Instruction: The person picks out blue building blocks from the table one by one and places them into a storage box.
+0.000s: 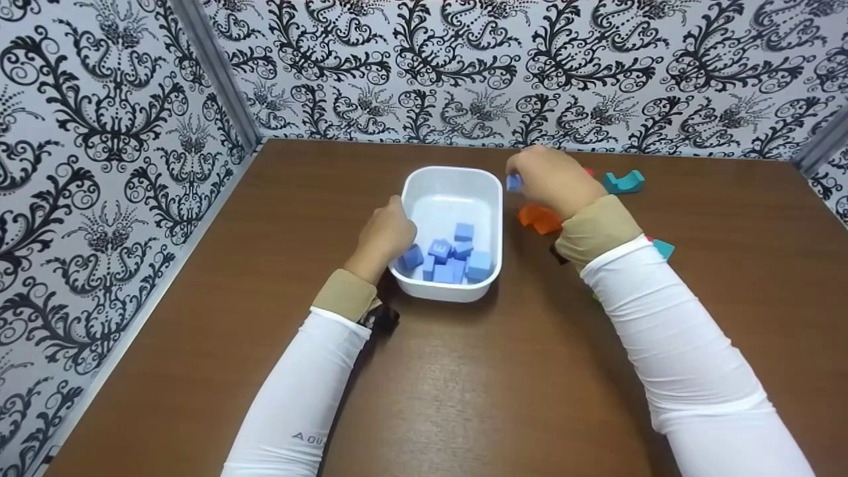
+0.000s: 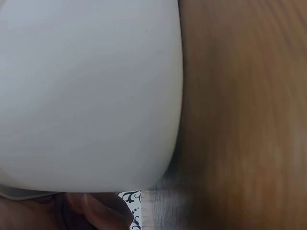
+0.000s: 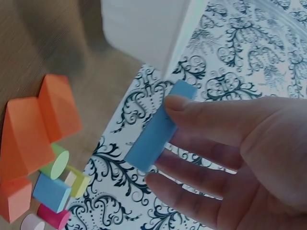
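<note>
A white plastic tub [image 1: 445, 291] stands on the brown table with several blue blocks [image 1: 440, 250] near its front end. My left hand [image 1: 386, 232] grips the tub's left rim; in the left wrist view the tub's outer wall [image 2: 91, 96] hides most of that hand, leaving only some fingers [image 2: 103, 211] visible below. Just past the tub's right rim, my right hand [image 1: 555, 177] pinches a long blue block [image 3: 160, 129] between thumb and fingers. The block is held above the table, apart from the tub.
Orange blocks [image 1: 540, 218] lie right of the tub, partly under the right arm. A curved teal block [image 1: 624, 182] is farther back. Green, yellow, pink and blue pieces [image 3: 52, 191] cluster beside the orange ones. Patterned walls [image 1: 457, 73] border the table's back and left.
</note>
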Motion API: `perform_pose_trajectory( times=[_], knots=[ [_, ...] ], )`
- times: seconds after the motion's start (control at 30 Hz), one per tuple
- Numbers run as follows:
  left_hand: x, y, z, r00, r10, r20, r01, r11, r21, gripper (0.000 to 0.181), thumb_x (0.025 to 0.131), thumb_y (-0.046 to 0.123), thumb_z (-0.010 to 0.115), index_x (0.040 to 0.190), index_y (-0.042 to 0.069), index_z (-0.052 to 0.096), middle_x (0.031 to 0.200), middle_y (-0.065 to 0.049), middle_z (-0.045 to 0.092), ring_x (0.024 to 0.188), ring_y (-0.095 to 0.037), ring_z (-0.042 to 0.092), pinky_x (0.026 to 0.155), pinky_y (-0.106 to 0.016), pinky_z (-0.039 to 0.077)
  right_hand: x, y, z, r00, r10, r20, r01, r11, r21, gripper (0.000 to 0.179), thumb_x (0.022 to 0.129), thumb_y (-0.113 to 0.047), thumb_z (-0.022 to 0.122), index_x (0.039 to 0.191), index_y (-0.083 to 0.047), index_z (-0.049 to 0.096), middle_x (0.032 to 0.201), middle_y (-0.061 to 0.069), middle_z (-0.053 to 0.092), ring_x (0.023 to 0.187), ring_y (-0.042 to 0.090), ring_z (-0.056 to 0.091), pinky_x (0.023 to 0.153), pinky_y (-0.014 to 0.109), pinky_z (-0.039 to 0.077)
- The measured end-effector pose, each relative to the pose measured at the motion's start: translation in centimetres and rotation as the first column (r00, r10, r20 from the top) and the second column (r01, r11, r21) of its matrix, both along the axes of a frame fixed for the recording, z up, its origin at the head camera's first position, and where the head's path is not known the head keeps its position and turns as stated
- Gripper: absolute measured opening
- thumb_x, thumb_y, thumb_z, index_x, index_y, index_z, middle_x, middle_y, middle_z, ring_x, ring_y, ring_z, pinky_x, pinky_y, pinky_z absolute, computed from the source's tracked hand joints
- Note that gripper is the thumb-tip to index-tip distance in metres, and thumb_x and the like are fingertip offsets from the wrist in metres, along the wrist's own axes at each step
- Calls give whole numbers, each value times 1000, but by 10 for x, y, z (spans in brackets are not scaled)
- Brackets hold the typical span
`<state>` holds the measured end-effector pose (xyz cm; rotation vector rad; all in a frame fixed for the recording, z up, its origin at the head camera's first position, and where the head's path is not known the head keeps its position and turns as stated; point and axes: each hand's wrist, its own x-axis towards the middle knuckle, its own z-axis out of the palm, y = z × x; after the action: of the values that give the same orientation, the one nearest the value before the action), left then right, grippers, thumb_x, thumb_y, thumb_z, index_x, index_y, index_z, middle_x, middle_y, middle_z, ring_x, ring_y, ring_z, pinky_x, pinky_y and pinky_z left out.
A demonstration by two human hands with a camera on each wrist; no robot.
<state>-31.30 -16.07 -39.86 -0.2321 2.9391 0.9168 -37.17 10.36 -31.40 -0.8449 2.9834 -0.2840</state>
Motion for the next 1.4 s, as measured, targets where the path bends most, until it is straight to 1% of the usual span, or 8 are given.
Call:
perform_pose_trajectory(
  times=[0.13, 0.33, 0.43, 0.73, 0.87, 1.1, 1.27, 1.4],
  knots=[
    [1, 0, -1, 1000, -14, -14, 14, 1000, 4, 59, 101, 12, 48, 157, -2, 40, 140, -25, 63, 116, -36, 66, 100, -56, 54, 11, -1, 2, 1000, 26, 15, -25, 999, -20, 23, 97, 3, 65, 117, 1, 77, 114, 20, 73, 104, 36, 65, 97, 51, 54],
    [0, 0, 0, 1000, -18, -15, 18, 1000, 14, 61, 100, 12, 48, 158, -3, 38, 142, -27, 62, 116, -37, 65, 101, -55, 53, 24, -2, 2, 996, 31, 79, -27, 999, -45, 17, 97, -1, 68, 111, -2, 78, 96, 12, 73, 83, 29, 65, 80, 41, 53],
    [0, -1, -1, 1000, -12, -7, 12, 1000, 12, 61, 101, 12, 48, 159, -2, 38, 144, -26, 61, 120, -37, 64, 104, -56, 52, 27, -4, 1, 996, 40, 84, -37, 998, -45, 16, 97, -3, 70, 110, -2, 79, 93, 12, 73, 80, 27, 65, 79, 41, 54],
    [-1, -3, -1, 1000, -13, 11, 13, 1000, 12, 63, 102, 12, 48, 162, -2, 34, 147, -27, 58, 122, -38, 63, 106, -56, 50, 44, -20, 4, 993, 78, 86, -75, 996, -41, 26, 97, -7, 76, 122, 1, 76, 116, 18, 76, 101, 34, 69, 96, 49, 57],
    [1, -2, 0, 1000, -24, 3, 24, 1000, 19, 63, 102, 11, 48, 161, -3, 34, 147, -28, 58, 122, -38, 63, 106, -56, 50, 49, -24, 1, 992, 109, 69, -104, 993, -63, 22, 98, -9, 76, 118, 0, 78, 113, 17, 76, 104, 33, 70, 100, 49, 56],
    [0, -4, -1, 1000, -20, -15, 20, 1000, 5, 62, 98, 13, 47, 158, -1, 39, 141, -26, 63, 125, -39, 64, 102, -56, 52, 51, -25, -4, 989, 126, 72, -119, 988, -94, 19, 98, -8, 76, 115, -1, 79, 109, 14, 77, 101, 31, 70, 98, 46, 57],
    [-1, -3, -1, 1000, -18, 0, 18, 1000, 7, 63, 99, 13, 47, 160, -2, 38, 144, -26, 61, 127, -39, 63, 105, -56, 51, 55, -29, -3, 991, 115, 68, -109, 990, -92, 20, 98, -7, 76, 117, -2, 79, 111, 13, 77, 102, 31, 70, 97, 46, 58],
    [-2, -2, -1, 1000, -15, 0, 15, 1000, 9, 63, 99, 12, 48, 159, -2, 38, 144, -26, 61, 128, -40, 63, 106, -57, 50, 59, -39, -2, 987, 153, 43, -149, 985, -90, 21, 98, -9, 77, 118, -1, 78, 111, 13, 77, 102, 31, 70, 97, 46, 58]
  ],
)
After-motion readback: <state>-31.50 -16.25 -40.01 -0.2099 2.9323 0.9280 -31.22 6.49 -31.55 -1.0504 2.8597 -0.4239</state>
